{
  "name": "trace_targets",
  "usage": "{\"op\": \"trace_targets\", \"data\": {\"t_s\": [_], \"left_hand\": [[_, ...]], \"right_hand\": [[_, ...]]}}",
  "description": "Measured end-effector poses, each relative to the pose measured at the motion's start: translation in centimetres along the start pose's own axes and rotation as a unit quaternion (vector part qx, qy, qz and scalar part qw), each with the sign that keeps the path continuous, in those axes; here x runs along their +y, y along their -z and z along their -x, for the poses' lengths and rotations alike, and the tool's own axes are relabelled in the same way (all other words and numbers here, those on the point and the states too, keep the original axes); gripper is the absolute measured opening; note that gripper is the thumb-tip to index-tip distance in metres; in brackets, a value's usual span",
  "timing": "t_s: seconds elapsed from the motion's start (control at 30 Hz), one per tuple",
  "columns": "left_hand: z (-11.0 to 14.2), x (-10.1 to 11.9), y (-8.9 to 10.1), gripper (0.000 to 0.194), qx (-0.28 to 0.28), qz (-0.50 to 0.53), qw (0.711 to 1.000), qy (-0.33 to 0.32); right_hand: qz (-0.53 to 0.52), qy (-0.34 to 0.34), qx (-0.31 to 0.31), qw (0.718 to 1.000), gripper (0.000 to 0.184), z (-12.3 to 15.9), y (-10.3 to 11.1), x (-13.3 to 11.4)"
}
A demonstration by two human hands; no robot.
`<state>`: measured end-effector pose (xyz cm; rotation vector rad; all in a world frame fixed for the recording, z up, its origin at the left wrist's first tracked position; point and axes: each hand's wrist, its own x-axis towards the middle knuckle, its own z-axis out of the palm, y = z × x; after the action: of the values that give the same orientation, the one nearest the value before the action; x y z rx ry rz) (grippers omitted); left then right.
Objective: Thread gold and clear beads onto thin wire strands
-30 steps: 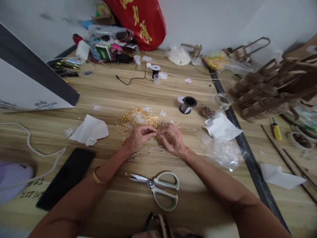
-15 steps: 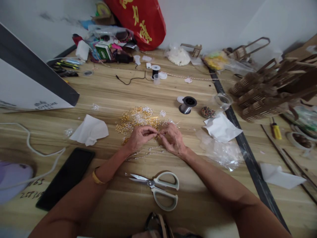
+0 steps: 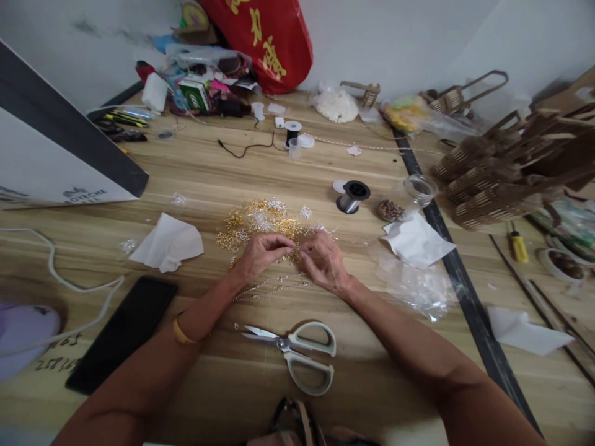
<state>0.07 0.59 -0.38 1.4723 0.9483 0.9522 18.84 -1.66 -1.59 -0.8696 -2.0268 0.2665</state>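
Note:
My left hand point(image 3: 263, 255) and my right hand point(image 3: 324, 261) face each other over the table, thumb and forefinger of each pinched together, their tips almost meeting. What they pinch is too small to make out. Just beyond them lies a pile of gold and silver jewellery findings point(image 3: 260, 220), with small rings among them. A thin beaded chain point(image 3: 274, 286) stretches across the wood below the hands, its right end running under my right hand. Closer to me rest scissors point(image 3: 297, 353) with pale handles, blades slightly parted and pointing left.
A wire spool point(image 3: 352, 198) and a tipped jar of beads point(image 3: 409, 198) stand beyond my right hand. White paper point(image 3: 170, 244) and a black phone point(image 3: 123, 334) lie at left. Clear plastic bags point(image 3: 418, 288) sit at right, near small brown woven baskets point(image 3: 483, 179). A white box point(image 3: 60, 142) rises at far left.
The fingertips of my two hands have drawn very slightly apart, my left hand shifting a little to the left. The things on the table look the same.

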Motion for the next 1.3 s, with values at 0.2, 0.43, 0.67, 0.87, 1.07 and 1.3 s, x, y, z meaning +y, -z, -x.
{"op": "trace_targets", "data": {"t_s": [0.2, 0.43, 0.67, 0.87, 1.07, 1.3], "left_hand": [[-0.01, 0.18, 0.0, 0.013, -0.01, -0.015, 1.0, -0.008], [0.01, 0.04, 0.01, 0.011, -0.012, -0.01, 1.0, -0.015], [0.15, -0.02, -0.2, 0.017, 0.022, 0.022, 0.999, 0.015], [0.19, -0.18, -0.27, 0.019, 0.025, 0.023, 0.999, 0.01], [0.41, -0.28, -0.51, 0.015, 0.034, -0.044, 0.998, -0.035], [0.49, -0.73, -0.55, 0.012, 0.045, -0.1, 0.99, -0.084]], "right_hand": [[0.0, 0.003, 0.001, 1.0, 0.005, -0.03, -0.05, 0.01], [0.001, -0.001, 0.0, 1.0, 0.005, 0.11, -0.12, 0.13], [0.0, 0.003, 0.006, 1.0, 0.006, 0.01, -0.07, -0.04], [-0.002, 0.004, 0.006, 1.0, 0.007, 0.01, -0.14, 0.01], [0.0, 0.004, 0.009, 1.0, 0.006, 0.07, -0.21, 0.13], [-0.003, -0.002, 0.001, 1.0, 0.004, 0.13, -0.21, 0.19]]}}
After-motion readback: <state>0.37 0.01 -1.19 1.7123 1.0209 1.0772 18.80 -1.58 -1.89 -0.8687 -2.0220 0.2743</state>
